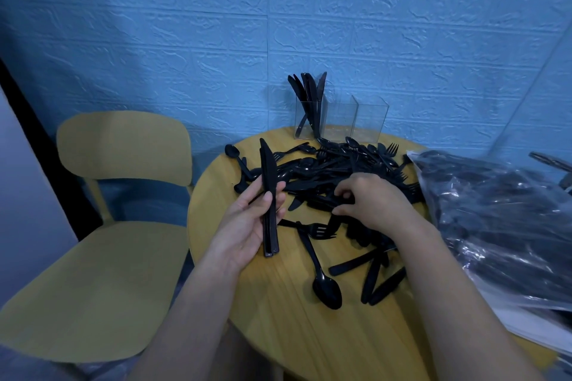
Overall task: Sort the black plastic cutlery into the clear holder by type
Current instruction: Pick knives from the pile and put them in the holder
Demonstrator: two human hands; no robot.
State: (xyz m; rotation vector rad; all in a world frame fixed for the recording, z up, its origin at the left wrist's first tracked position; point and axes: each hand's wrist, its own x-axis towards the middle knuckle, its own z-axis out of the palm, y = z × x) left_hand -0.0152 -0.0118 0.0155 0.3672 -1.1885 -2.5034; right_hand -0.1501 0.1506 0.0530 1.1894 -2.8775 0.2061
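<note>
A heap of black plastic cutlery (328, 170) covers the round yellow table (278, 303): forks, spoons and knives mixed. My left hand (247, 223) grips a small stack of black knives (268, 195), blades pointing up. My right hand (368, 201) reaches into the heap, its fingers pinching a black piece there; which type I cannot tell. At the table's far edge stands the clear holder (340, 117) with three compartments. Several knives (309, 99) stand in its left compartment; the middle and right ones look bare.
A clear plastic bag (501, 226) full of more black cutlery lies on the table's right side. A yellow chair (117, 195) stands to the left of the table. A blue textured wall is right behind the holder. A lone spoon (325, 284) lies near the front.
</note>
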